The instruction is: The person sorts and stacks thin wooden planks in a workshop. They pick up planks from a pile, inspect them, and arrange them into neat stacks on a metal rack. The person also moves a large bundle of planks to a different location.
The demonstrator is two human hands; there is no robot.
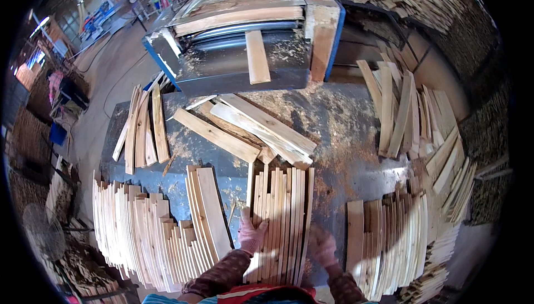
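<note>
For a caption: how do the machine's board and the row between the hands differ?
The board lies alone; the row has many. The board shows its broad face; the row mostly narrow edges. The left hand touches the row, not the board. Both are pale wood.

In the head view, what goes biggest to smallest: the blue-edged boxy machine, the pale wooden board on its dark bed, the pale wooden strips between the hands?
1. Blue-edged boxy machine
2. Pale wooden strips, as one bunch
3. Pale wooden board
</note>
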